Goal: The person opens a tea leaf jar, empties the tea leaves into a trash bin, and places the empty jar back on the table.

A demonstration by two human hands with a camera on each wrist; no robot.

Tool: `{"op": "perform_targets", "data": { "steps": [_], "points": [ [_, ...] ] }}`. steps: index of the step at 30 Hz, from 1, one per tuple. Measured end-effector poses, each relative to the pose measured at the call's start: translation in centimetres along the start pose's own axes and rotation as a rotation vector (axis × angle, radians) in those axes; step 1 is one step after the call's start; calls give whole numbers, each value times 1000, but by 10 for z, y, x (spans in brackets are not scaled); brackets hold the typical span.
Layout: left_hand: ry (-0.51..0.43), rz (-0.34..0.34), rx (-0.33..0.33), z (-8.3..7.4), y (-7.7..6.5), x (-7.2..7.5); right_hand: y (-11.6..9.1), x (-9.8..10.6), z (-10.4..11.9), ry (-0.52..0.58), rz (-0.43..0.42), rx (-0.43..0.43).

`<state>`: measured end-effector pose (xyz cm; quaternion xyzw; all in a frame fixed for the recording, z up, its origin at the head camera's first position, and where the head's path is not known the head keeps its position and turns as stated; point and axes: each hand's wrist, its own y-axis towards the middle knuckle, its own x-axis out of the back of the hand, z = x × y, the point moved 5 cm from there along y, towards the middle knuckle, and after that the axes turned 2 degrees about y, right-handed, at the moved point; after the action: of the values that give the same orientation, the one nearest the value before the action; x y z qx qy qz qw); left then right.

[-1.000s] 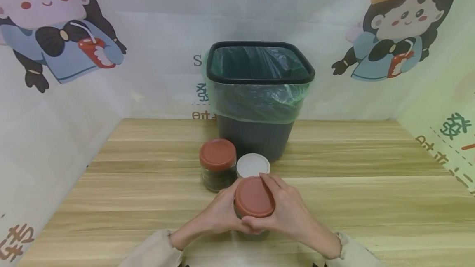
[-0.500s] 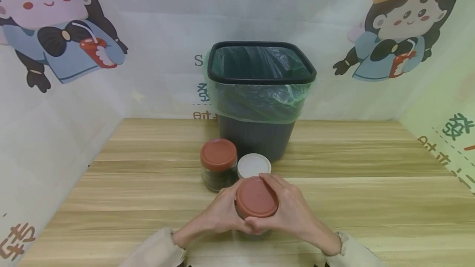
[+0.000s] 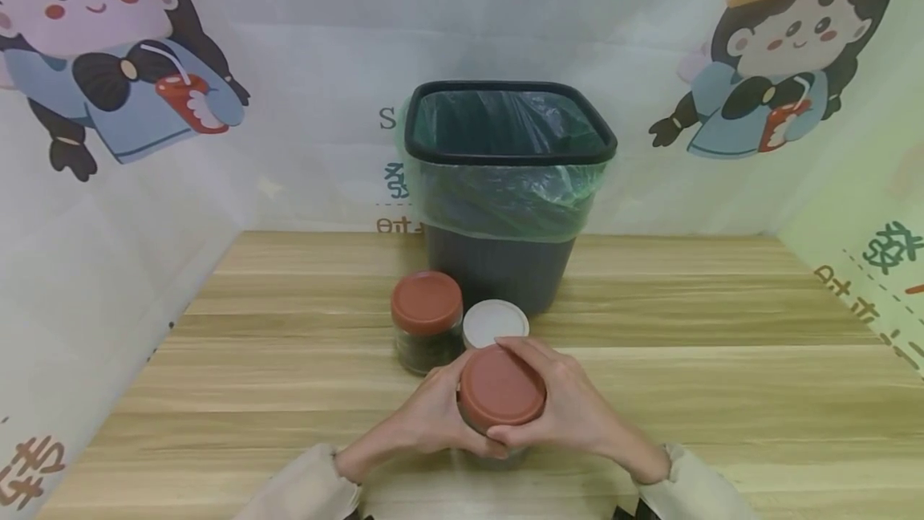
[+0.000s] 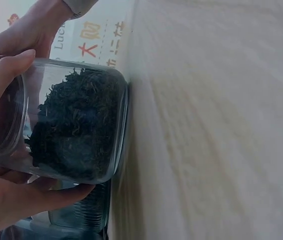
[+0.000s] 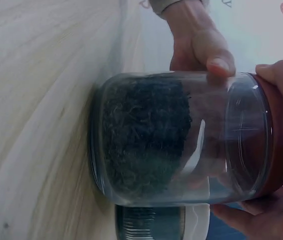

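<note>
A glass jar (image 5: 146, 135) of dark dried leaves stands upright on the table near its front. My left hand (image 3: 429, 412) grips the glass body from the left, thumb on the near side. On top, the right hand (image 3: 570, 400) holds the reddish-brown lid (image 3: 503, 385) by its rim, with the thumb at the front and fingers at the back. Lid and jar are together. Just behind stand a smaller white-lidded jar (image 3: 495, 324), partly hidden, and another red-lidded jar (image 3: 427, 321) with dark contents.
A dark bin (image 3: 501, 267) with a green plastic liner stands upright behind the jars. The wooden table (image 3: 722, 359) extends to both sides. White walls with printed cartoon figures (image 3: 765, 87) surround its back and sides.
The right hand has turned slightly counterclockwise on the lid: its thumb has slid right and its fingertips a little left. The left hand keeps its grip on the jar.
</note>
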<state>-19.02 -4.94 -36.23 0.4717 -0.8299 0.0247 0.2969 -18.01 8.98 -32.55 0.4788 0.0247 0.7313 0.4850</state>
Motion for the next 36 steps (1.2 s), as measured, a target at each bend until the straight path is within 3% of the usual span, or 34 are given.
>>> {"op": "perform_targets", "data": {
  "steps": [6,10,16,20,28,33,36],
  "points": [
    [-12,3,5,-1,0,0,-1,-1,2,-8,57,-72],
    [-13,-12,6,-1,-2,0,-2,-1,7,-106,8,-116],
    [32,-41,-18,-5,-5,1,-3,-4,12,-241,-108,-61],
    [26,-35,-10,-5,-5,1,-4,-5,10,-180,-88,-61],
    [24,-39,-2,-3,-5,1,-1,-3,0,25,98,-68],
    [7,-27,7,-3,-6,1,0,-1,-1,71,172,2],
    [19,-25,1,-3,-6,1,-1,-1,0,53,174,-16]
  ]
}}
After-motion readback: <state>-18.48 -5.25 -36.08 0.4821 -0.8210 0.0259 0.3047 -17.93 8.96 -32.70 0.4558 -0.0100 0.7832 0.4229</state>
